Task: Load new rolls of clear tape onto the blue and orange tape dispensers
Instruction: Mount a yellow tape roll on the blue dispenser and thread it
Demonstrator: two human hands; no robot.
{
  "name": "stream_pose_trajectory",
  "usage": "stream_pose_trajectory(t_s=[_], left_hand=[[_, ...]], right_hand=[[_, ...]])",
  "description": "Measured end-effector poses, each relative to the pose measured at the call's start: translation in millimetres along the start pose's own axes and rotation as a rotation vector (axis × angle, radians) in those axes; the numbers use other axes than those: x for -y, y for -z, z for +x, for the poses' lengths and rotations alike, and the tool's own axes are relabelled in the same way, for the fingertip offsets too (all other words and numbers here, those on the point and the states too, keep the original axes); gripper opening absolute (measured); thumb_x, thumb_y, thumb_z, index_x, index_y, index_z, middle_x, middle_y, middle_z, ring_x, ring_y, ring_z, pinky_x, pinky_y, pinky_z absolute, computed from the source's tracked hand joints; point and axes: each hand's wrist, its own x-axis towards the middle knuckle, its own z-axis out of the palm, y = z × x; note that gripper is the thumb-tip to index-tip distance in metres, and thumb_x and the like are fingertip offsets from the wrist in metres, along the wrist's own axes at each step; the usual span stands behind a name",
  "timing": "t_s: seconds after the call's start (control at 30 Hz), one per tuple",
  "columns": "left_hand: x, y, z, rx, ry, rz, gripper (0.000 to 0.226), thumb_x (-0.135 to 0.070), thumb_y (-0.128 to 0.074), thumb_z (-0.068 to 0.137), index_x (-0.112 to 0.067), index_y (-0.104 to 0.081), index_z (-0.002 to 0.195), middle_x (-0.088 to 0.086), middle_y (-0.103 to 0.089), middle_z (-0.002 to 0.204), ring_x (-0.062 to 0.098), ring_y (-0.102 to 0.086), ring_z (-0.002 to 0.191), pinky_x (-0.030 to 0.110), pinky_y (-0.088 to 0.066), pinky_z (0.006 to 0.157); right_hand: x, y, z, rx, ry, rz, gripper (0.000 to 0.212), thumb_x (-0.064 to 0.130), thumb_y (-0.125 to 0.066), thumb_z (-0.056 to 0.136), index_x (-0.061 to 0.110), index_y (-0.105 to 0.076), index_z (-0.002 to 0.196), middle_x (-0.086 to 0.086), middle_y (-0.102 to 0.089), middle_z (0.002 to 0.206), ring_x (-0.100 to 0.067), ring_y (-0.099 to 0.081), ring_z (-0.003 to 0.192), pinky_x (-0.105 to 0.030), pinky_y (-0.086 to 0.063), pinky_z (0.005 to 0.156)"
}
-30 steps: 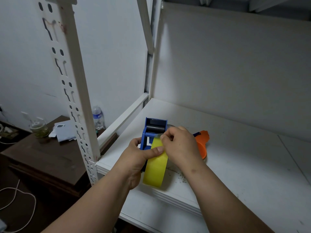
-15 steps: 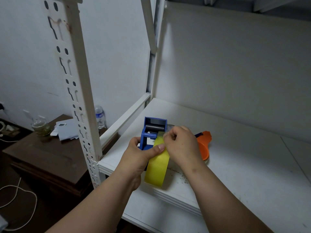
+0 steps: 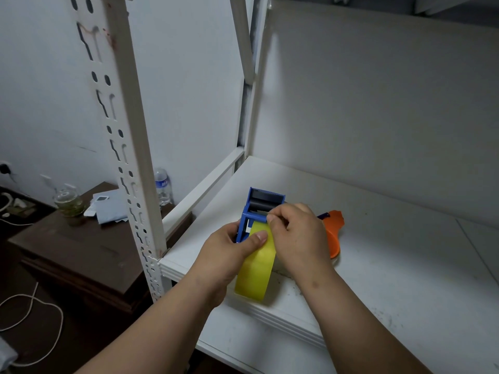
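A blue tape dispenser [image 3: 266,202] sits on the white shelf [image 3: 391,255] with a yellowish roll of tape [image 3: 256,271] mounted in it, the roll facing me. My left hand [image 3: 229,249] grips the dispenser's left side, its thumb pressed on the roll's top. My right hand [image 3: 297,233] pinches the tape's free end at the blue crossbar, just below the dark roller. An orange tape dispenser [image 3: 333,233] lies behind my right hand, mostly hidden by it.
A perforated white shelf upright [image 3: 135,168] stands to the left. Below it is a dark wooden cabinet [image 3: 81,252] with a glass jar [image 3: 68,203], papers and a water bottle [image 3: 162,186]. A white cable [image 3: 32,306] lies on the floor.
My right hand has drawn the tape end a little up the roll toward the crossbar. The view has shifted slightly; the dispenser and my left hand stay put.
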Motion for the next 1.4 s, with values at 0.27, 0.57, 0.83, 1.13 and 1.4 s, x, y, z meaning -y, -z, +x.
stream_pose_trajectory(t_s=[0.27, 0.57, 0.83, 1.13, 1.4], left_hand=[[-3, -4, 1, -0.034, -0.034, 0.136, 0.031, -0.044, -0.064, 0.09, -0.016, -0.072, 0.102, 0.022, -0.071, 0.106, 0.036, -0.068, 0.094, 0.051, -0.053, 0.084], [-7, -9, 3, -0.059, -0.049, 0.292, 0.032, -0.045, -0.042, 0.102, -0.03, -0.069, 0.112, 0.002, -0.073, 0.107, 0.024, -0.065, 0.106, 0.044, -0.051, 0.097], [-10, -10, -4, 0.049, -0.025, 0.237, 0.039, -0.063, -0.061, 0.081, -0.034, -0.069, 0.106, -0.001, -0.075, 0.104, 0.022, -0.07, 0.102, 0.042, -0.055, 0.093], [0, 3, 2, 0.15, -0.059, 0.165, 0.047, -0.05, -0.074, 0.07, -0.035, -0.07, 0.114, 0.001, -0.077, 0.11, 0.027, -0.071, 0.106, 0.055, -0.05, 0.101], [-1, -7, 6, -0.024, -0.096, 0.266, 0.039, -0.064, -0.066, 0.071, -0.033, -0.074, 0.093, -0.004, -0.079, 0.086, 0.017, -0.074, 0.083, 0.038, -0.058, 0.082]], right_hand=[[5, 13, 11, 0.05, 0.088, -0.291, 0.016, 0.027, -0.057, 0.085, 0.028, -0.066, 0.072, 0.009, -0.047, 0.074, -0.014, -0.046, 0.068, -0.035, -0.033, 0.086], [2, 14, 15, 0.035, 0.033, -0.308, 0.017, 0.028, -0.054, 0.086, 0.028, -0.066, 0.075, 0.008, -0.055, 0.08, -0.015, -0.054, 0.08, -0.032, -0.018, 0.087], [-2, 13, 12, -0.096, 0.12, -0.448, 0.01, 0.026, -0.064, 0.078, 0.024, -0.066, 0.068, 0.004, -0.051, 0.093, -0.021, -0.04, 0.094, -0.032, -0.016, 0.077], [-2, 16, 17, -0.108, 0.203, -0.377, 0.013, 0.018, -0.056, 0.084, 0.023, -0.06, 0.074, 0.007, -0.058, 0.085, -0.017, -0.055, 0.084, -0.033, -0.018, 0.085], [5, 27, 19, -0.119, 0.233, -0.295, 0.018, 0.018, -0.046, 0.09, 0.022, -0.048, 0.073, 0.01, -0.051, 0.074, -0.014, -0.047, 0.07, -0.028, -0.021, 0.085]])
